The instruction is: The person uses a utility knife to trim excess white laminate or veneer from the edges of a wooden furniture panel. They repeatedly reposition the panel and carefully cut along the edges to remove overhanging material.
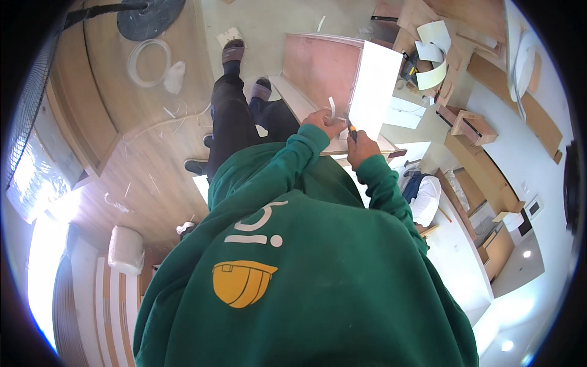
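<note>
Pinched in my left hand [324, 122] is a thin white strip [332, 106], whose free end stands up past my fingers. My right hand [364, 150] is closed around a utility knife [352, 129] with a yellow and black handle. The knife's front end points away from me, close to my left fingertips; its blade is too small to make out. Both hands are over the near corner of a cabinet box [321, 70], which has a reddish-brown inner panel and a white side panel [374, 79].
Pale curled strips [433, 52] and a power tool [409, 66] lie at the far right. A small wooden drawer box [471, 125] stands right of the cabinet. On the left floor are a coil of white tubing [148, 64] and a round dark base [150, 18].
</note>
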{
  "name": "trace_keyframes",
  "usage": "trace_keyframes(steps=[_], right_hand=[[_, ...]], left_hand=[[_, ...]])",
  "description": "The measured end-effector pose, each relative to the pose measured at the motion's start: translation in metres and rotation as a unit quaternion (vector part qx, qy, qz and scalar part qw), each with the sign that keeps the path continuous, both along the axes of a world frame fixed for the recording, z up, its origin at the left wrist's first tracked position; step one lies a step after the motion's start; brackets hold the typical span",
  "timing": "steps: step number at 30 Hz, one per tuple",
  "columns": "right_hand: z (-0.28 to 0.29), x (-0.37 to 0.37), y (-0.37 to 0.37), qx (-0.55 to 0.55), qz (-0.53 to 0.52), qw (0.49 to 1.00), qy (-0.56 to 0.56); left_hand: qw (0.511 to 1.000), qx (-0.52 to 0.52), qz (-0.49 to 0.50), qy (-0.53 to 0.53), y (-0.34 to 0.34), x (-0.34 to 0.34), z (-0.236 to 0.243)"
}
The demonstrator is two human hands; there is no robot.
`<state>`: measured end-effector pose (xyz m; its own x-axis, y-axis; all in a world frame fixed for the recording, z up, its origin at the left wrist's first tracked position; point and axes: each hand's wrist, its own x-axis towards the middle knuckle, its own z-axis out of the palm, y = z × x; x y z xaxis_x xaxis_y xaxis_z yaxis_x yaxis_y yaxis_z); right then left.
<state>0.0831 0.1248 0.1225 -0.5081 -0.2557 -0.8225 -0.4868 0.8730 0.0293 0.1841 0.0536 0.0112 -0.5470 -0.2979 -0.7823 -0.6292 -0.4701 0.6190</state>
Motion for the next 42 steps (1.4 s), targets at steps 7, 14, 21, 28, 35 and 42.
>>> trace_keyframes(steps=[7,14,21,28,35,42], right_hand=[[0.010,0.007,-0.001,-0.055,0.039,0.998,0.014],[0.034,-0.008,-0.012,-0.206,0.006,0.974,0.094],[0.027,-0.011,-0.004,-0.059,-0.001,0.998,-0.009],[0.025,-0.004,-0.004,-0.067,0.019,0.998,0.004],[0.019,0.005,-0.006,0.039,0.013,0.999,0.000],[0.009,0.007,-0.020,0.101,-0.026,0.994,-0.022]], left_hand=[[0.999,-0.042,-0.021,-0.010,-0.001,0.001,0.004],[0.995,-0.062,-0.081,0.008,-0.002,-0.002,0.002],[0.999,-0.032,0.036,-0.012,0.014,0.005,-0.018],[0.997,0.017,0.069,-0.004,0.014,0.004,-0.018],[0.999,-0.010,-0.020,0.030,0.005,0.000,-0.010],[0.999,0.009,-0.050,-0.001,0.001,0.000,-0.011]])
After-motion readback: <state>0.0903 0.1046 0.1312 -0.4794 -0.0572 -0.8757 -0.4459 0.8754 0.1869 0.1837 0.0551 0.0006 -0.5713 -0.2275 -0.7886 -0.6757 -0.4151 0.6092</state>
